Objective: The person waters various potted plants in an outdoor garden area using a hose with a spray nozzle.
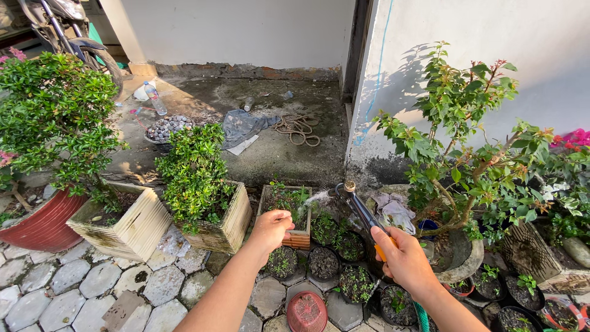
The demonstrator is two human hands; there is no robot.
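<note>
We're gripping the spray wand (359,206) w/ right hand (402,258), fingers wrapped round; its spray is hitting the small wooden planter (284,212). Left hand (270,227), loosely curled, is hovering over it. Black pots (324,263) aren't visibly wet yet, probably still left.

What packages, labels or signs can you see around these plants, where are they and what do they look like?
Plastic bottle: stands on the concrete at the back left, clear, with a pale label band.
Second bottle: lies on the concrete near the grey cloth, small and clear.
No signs or screens show.
</note>
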